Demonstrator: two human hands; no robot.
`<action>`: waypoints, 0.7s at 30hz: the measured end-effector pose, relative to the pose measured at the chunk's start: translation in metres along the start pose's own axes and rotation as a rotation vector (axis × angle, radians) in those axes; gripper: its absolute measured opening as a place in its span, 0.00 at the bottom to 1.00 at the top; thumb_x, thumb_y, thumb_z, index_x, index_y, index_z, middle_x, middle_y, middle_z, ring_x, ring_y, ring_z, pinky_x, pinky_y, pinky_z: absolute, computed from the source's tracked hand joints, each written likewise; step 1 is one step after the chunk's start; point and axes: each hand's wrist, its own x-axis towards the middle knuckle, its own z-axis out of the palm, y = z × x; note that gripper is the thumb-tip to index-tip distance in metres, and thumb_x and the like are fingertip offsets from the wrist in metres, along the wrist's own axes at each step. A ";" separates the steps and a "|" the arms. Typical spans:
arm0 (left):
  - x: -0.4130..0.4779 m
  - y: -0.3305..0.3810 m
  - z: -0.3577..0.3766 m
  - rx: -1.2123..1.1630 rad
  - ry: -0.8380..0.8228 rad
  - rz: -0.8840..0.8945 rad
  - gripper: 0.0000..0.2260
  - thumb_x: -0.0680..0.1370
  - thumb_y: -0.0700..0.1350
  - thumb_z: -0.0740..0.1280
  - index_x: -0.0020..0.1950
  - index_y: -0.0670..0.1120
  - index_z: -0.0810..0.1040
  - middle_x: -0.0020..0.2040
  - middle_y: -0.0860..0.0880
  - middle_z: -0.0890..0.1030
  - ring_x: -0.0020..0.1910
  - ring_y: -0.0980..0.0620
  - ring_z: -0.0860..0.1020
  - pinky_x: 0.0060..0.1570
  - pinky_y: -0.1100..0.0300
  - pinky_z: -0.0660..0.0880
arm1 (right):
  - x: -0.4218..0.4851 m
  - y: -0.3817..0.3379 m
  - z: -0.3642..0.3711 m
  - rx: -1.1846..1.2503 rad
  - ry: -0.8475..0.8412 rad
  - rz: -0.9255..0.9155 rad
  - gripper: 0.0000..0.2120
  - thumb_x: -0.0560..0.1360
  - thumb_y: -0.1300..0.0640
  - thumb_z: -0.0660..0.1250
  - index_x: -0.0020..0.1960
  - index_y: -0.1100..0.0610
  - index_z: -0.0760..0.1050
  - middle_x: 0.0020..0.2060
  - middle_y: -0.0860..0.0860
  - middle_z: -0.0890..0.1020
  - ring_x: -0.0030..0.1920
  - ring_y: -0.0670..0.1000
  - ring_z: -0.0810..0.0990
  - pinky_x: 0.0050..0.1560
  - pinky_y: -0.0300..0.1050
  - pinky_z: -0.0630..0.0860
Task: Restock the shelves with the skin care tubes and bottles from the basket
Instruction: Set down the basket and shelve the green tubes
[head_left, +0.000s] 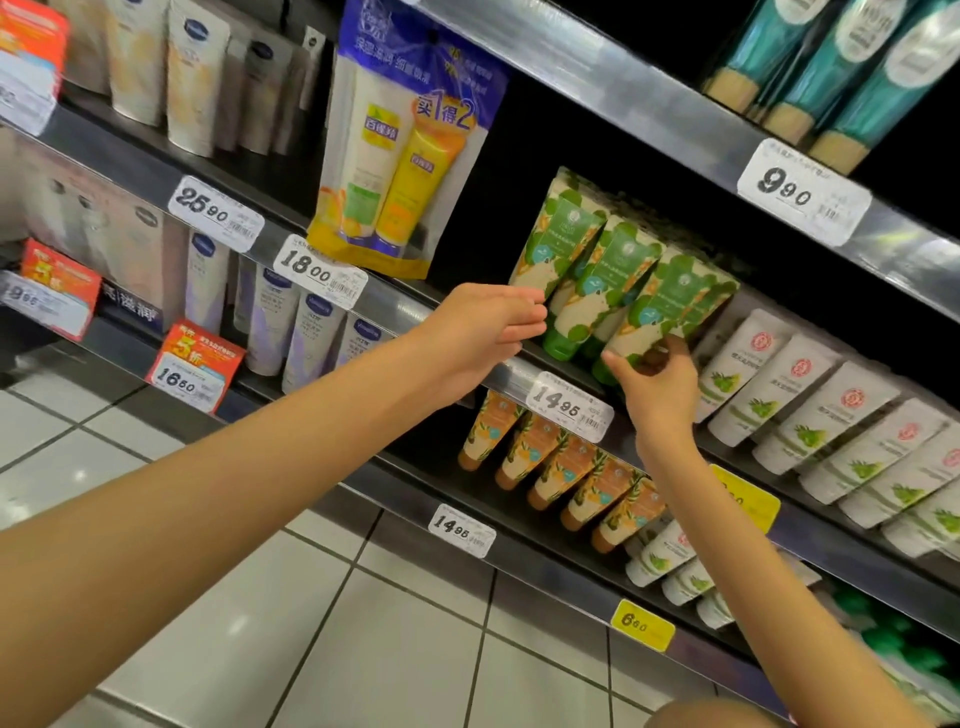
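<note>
Bright overhead light glares off the floor tiles (244, 621) and shelf rails (613, 83), shelf recesses sink into black, the left-edge tubes (88, 218) blur, and wide-angle distortion tilts the shelves.

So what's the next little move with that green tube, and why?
Probably the right hand should ease the green tube back onto the shelf and let go. It grips the cap end, which sits at the shelf's front edge, while the left hand touches the leftmost tube.
</note>
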 end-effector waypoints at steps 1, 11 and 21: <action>0.000 -0.001 -0.001 0.000 0.008 -0.008 0.17 0.79 0.36 0.60 0.68 0.39 0.68 0.63 0.42 0.75 0.63 0.50 0.74 0.65 0.57 0.67 | 0.001 0.001 0.002 -0.003 -0.009 0.005 0.27 0.70 0.53 0.73 0.64 0.59 0.68 0.49 0.48 0.73 0.52 0.48 0.73 0.50 0.42 0.71; 0.002 -0.002 -0.015 -0.022 0.080 -0.072 0.17 0.79 0.36 0.59 0.68 0.39 0.68 0.65 0.42 0.74 0.62 0.50 0.74 0.67 0.56 0.66 | -0.022 -0.020 0.011 0.033 0.066 -0.218 0.13 0.71 0.55 0.71 0.52 0.59 0.73 0.39 0.48 0.76 0.34 0.41 0.72 0.37 0.27 0.71; 0.001 0.002 -0.021 -0.025 0.100 -0.088 0.18 0.79 0.35 0.58 0.69 0.39 0.68 0.66 0.42 0.73 0.64 0.49 0.73 0.67 0.55 0.65 | -0.022 -0.024 0.033 -0.034 0.054 -0.151 0.12 0.73 0.57 0.69 0.52 0.64 0.75 0.38 0.49 0.76 0.32 0.39 0.71 0.32 0.21 0.67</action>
